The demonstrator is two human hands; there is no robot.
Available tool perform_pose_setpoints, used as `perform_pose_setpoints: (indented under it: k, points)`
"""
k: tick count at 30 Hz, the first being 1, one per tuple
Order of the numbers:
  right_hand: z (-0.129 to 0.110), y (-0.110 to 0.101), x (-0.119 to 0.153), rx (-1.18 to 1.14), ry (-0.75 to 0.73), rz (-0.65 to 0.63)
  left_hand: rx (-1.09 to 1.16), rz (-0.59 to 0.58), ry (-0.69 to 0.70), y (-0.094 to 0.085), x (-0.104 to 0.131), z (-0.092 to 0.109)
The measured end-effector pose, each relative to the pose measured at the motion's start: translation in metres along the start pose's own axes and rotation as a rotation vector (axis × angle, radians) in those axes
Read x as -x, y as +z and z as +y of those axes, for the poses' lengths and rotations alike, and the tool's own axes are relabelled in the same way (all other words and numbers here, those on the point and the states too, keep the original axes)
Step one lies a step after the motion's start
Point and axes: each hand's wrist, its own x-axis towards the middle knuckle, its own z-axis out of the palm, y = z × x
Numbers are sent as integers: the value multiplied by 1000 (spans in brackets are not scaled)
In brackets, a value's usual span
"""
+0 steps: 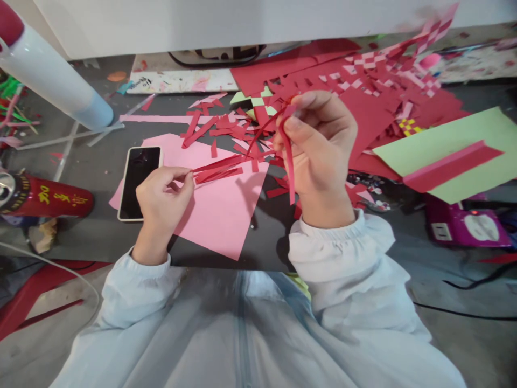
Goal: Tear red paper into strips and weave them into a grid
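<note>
Two-handed now: pinching red strips (220, 163) by one end with the left hand (166, 194), low over the pink sheet (220, 215), near the phone (137, 183); and up higher, gripping a dangling strip (290, 161) in the right hand (291, 114), above the surface (266, 237).

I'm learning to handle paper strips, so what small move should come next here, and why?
Probably ease the right hand gently away from the left hand: the right pinches a red strip that hangs down, the left pinches thin red strips above the pink sheet, and I cannot tell whether these are joined, so going slowly seems safest.
</note>
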Motion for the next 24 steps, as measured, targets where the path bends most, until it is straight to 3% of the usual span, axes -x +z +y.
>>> perform_pose_setpoints:
  k: [7,13,18,24]
  points:
    - [8,11,9,-20,16,-81,24,1,84,1,0,6]
    - [18,16,12,68,32,-68,-9,-4,136,2,2,7]
    - [20,17,14,-55,2,-38,-19,-9,141,2,2,8]
    - [21,19,16,23,94,-36,-16,-2,145,2,3,8]
